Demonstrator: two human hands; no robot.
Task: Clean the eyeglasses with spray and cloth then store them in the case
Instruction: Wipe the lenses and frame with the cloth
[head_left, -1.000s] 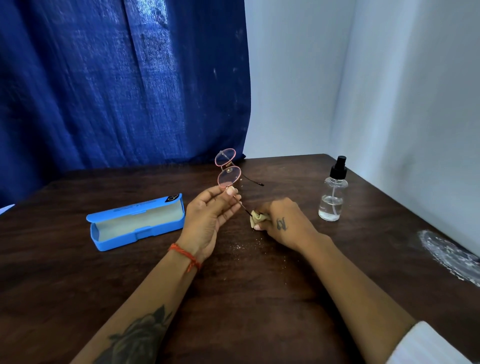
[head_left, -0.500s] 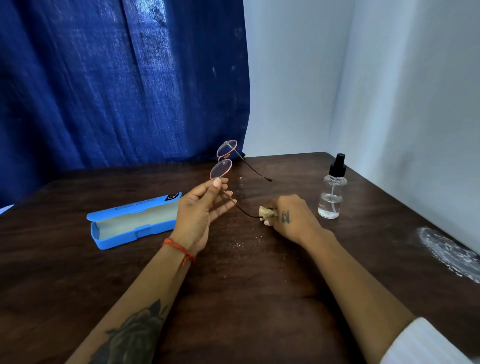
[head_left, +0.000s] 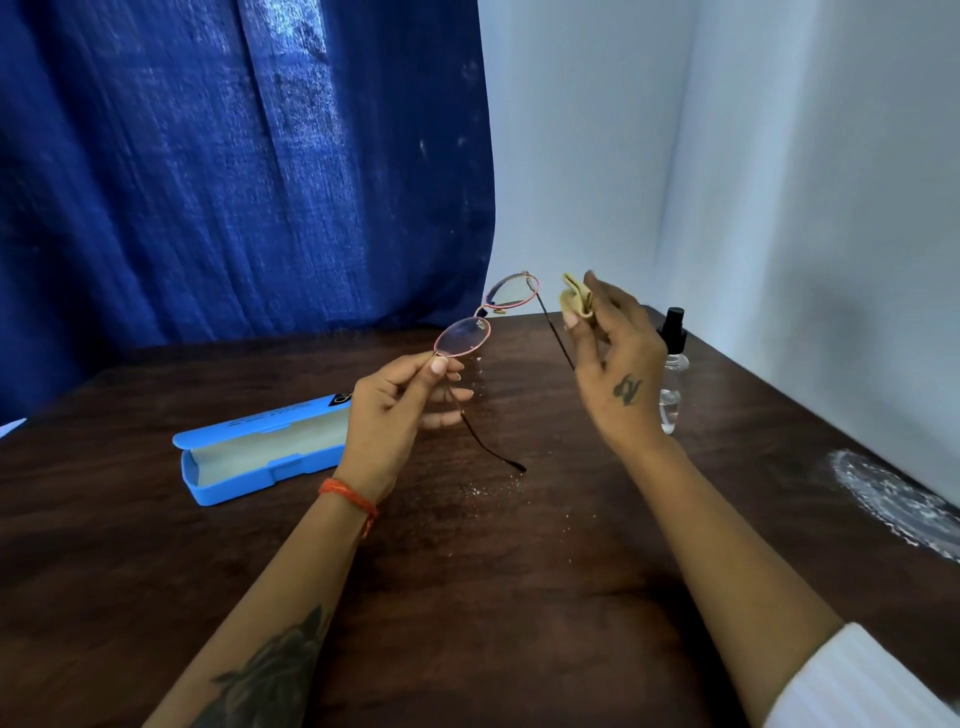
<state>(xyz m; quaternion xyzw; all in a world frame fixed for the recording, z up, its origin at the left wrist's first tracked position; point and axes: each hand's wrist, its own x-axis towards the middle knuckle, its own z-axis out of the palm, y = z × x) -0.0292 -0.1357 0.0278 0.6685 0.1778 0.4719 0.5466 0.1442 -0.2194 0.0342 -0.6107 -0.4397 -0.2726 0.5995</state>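
Left hand (head_left: 395, 415): fingers (head_left: 439, 365) pinch the rim of the near lens of the eyeglasses (head_left: 485, 322), which are raised above the bench (head_left: 519, 571) with both temples unfolded; one temple trails down past the palm, its tip close to the bench surface. Right hand (head_left: 618, 374): fingers (head_left: 571, 319) grip a folded yellow cloth (head_left: 575, 299), raised just beside the far lens, not visibly touching it. Spray bottle (head_left: 672, 374) upright on the bench, partly hidden behind the right hand. Blue case (head_left: 260, 452) open on the bench, left of the left hand. Fine droplets or specks on the bench between the forearms.
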